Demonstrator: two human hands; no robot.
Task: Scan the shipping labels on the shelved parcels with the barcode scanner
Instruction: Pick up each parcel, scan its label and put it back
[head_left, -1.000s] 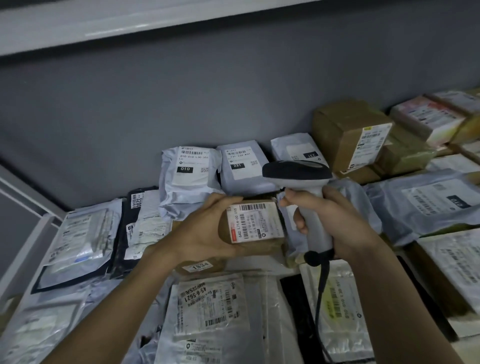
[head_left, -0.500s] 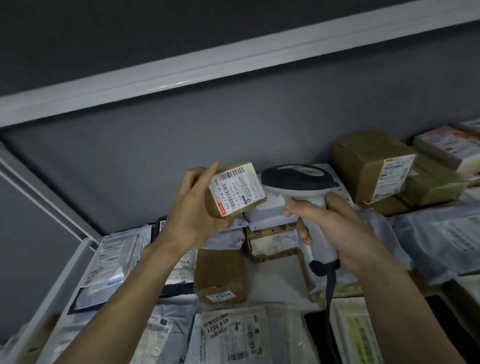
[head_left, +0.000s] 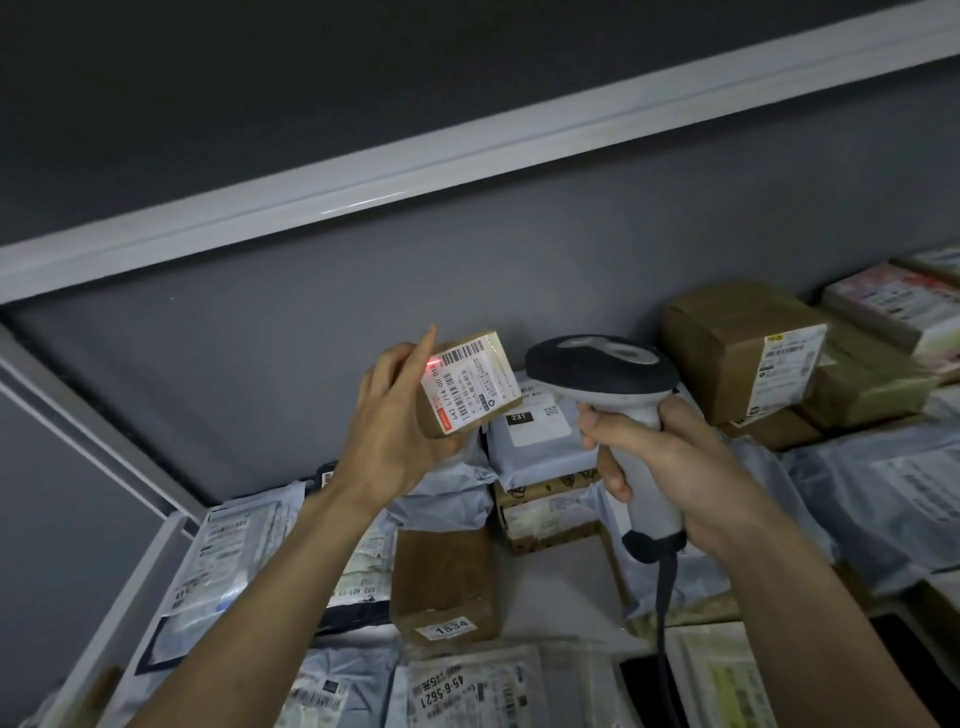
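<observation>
Left hand (head_left: 387, 415) grips a small box (head_left: 467, 384), right hand (head_left: 670, 452) grips the scanner (head_left: 602, 371), its red dot on the label (head_left: 470, 382); many parcels (head_left: 540, 441) seemingly remain.

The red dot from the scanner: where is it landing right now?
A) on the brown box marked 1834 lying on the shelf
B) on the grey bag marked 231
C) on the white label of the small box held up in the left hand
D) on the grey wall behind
C: the red dot glows at the upper left corner of the label on the small box that the left hand holds up facing the scanner.
</observation>
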